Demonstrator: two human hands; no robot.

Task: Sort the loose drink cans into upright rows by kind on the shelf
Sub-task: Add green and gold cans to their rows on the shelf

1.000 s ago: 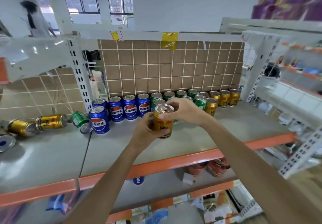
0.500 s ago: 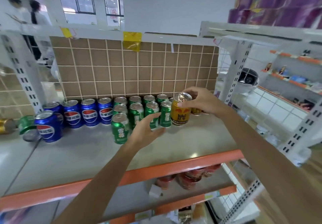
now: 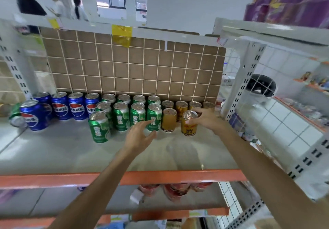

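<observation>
We are setting the gold can upright on the shelf, beside its gold row; right hand holds it, left hand is relaxed and empty. Next we should release it and fetch the loose cans far left.

View: one head camera, yours, no second view to share with.
Facing: forward and down, past your left hand and right hand.
Nearness: close, both forearms fill the foreground, shelf beneath your hands.
</observation>
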